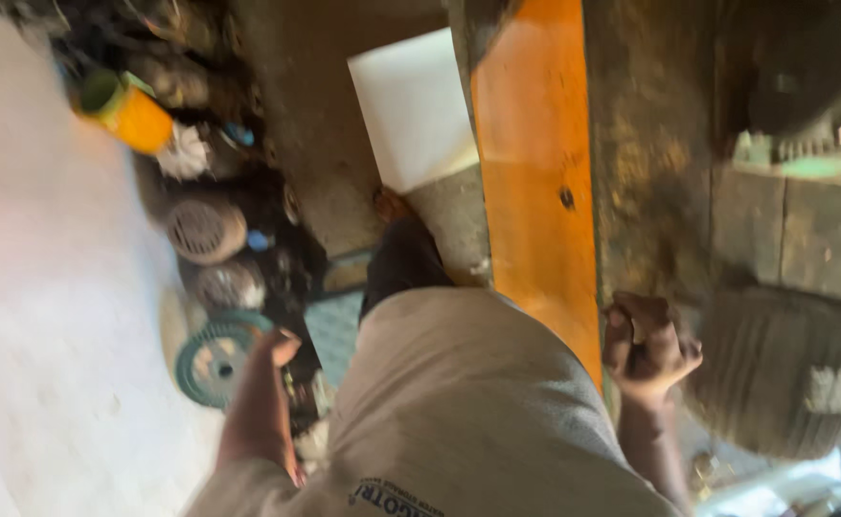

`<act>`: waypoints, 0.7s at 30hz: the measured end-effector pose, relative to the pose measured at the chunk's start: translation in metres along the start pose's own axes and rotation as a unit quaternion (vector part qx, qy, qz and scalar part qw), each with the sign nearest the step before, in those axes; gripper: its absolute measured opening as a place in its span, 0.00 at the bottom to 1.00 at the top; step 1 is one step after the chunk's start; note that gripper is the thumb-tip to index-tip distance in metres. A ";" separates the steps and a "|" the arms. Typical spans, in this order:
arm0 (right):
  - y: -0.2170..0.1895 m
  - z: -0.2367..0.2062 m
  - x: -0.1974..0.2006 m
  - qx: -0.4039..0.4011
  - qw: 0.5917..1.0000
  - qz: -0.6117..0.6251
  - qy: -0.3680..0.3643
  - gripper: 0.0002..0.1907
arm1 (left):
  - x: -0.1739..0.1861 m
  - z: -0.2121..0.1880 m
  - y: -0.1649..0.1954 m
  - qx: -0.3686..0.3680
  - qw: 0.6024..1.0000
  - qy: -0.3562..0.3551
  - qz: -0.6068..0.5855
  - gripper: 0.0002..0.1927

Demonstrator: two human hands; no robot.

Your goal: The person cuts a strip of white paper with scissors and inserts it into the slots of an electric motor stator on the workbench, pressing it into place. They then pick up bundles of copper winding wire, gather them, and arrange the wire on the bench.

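From my remote seat the picture is blurred and turned, so I keep to what holds. The largest thing is the pale floor [37, 316] filling the left side. Next comes the worn workbench [650, 144], dark and stained, with an orange wooden board [535, 191] along its edge; the board's long axis runs from the top of the frame down toward the person's body. A white sheet [413, 105] lies on the ground just beside the board's upper end.

On the bench, right of centre, sits a ribbed grey motor housing [784, 369], bulky and rounded; its fins run roughly up and down the frame, but I cannot tell which way its shaft end faces. The right hand [648, 347] is at the bench edge just beside this housing, fingers curled into a tight fist; I cannot tell whether anything is inside it.

The left hand [282, 347] reaches down over a clutter of motor parts by the floor's edge, nearest a green round fan cover [215, 362] lying flat, face up. Whether the fingers grip or only touch, the blur hides.

Farther up the clutter stand a round grilled motor end [205, 228] and a small orange can [125, 110], tilted.
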State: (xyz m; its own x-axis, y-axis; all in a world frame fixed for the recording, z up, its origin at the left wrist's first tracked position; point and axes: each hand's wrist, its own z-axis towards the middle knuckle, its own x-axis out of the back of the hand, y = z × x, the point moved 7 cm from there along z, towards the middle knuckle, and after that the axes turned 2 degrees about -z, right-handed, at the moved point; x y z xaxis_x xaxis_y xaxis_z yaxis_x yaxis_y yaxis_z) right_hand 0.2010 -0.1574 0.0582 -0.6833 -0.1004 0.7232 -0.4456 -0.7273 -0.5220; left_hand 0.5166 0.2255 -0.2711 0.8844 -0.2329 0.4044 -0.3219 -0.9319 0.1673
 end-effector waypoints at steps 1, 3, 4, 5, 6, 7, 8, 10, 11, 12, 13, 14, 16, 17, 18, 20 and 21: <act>-0.007 0.029 -0.022 0.006 1.000 -0.014 -0.020 0.04 | 0.016 0.010 0.009 0.000 0.999 -0.036 -0.004 0.22; -0.016 0.080 -0.057 0.025 0.996 -0.050 -0.069 0.05 | 0.056 0.031 0.041 -0.034 0.999 -0.018 -0.038 0.23; -0.018 0.103 -0.074 0.033 0.994 -0.048 -0.090 0.06 | 0.083 0.042 0.061 -0.064 0.995 0.032 -0.067 0.24; -0.023 0.121 -0.092 0.039 0.992 -0.042 -0.115 0.06 | 0.112 0.050 0.081 -0.099 0.985 0.094 -0.101 0.25; -0.028 0.133 -0.107 0.041 0.988 -0.036 -0.142 0.07 | 0.141 0.055 0.101 -0.133 0.970 0.152 -0.135 0.26; -0.034 0.144 -0.118 0.051 0.984 -0.029 -0.165 0.07 | 0.168 0.056 0.120 -0.163 0.953 0.195 -0.166 0.28; -0.038 0.156 -0.129 0.065 0.981 -0.022 -0.184 0.06 | 0.191 0.058 0.131 -0.163 0.946 0.213 -0.182 0.24; -0.039 0.187 -0.156 0.088 0.975 -0.007 -0.204 0.06 | 0.230 0.060 0.156 -0.219 0.921 0.223 -0.233 0.20; -0.038 0.199 -0.168 0.091 0.972 0.000 -0.217 0.06 | 0.251 0.055 0.164 -0.241 0.905 0.241 -0.255 0.20; -0.037 0.209 -0.181 0.089 0.968 0.006 -0.234 0.06 | 0.267 0.048 0.168 -0.261 0.889 0.254 -0.276 0.19; -0.037 0.219 -0.195 0.113 0.963 0.011 -0.244 0.07 | 0.278 0.041 0.169 -0.277 0.876 0.261 -0.296 0.18; -0.035 0.229 -0.211 0.134 0.957 0.016 -0.256 0.07 | 0.287 0.037 0.165 -0.264 0.876 0.261 -0.309 0.18; -0.029 0.249 -0.244 0.157 0.945 0.031 -0.284 0.07 | 0.296 0.035 0.157 -0.236 0.875 0.259 -0.334 0.18; -0.026 0.259 -0.265 0.161 0.941 0.042 -0.295 0.06 | 0.299 0.037 0.151 -0.215 0.870 0.263 -0.356 0.18; -0.023 0.271 -0.284 0.167 0.936 0.053 -0.304 0.06 | 0.301 0.040 0.144 -0.194 0.864 0.269 -0.378 0.18; -0.015 0.296 -0.320 0.162 0.927 0.070 -0.330 0.07 | 0.301 0.055 0.133 -0.141 0.858 0.261 -0.420 0.17; -0.011 0.312 -0.339 0.161 0.923 0.081 -0.340 0.07 | 0.301 0.065 0.129 -0.107 0.857 0.248 -0.439 0.16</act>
State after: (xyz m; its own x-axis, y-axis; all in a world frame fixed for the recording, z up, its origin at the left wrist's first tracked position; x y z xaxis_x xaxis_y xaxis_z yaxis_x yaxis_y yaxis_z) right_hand 0.6174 -0.3275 -0.0402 -0.1553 -0.5486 0.8215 -0.1007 -0.8185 -0.5656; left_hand 0.7633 0.0177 -0.1861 0.5820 0.7283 0.3617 0.2917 -0.6022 0.7431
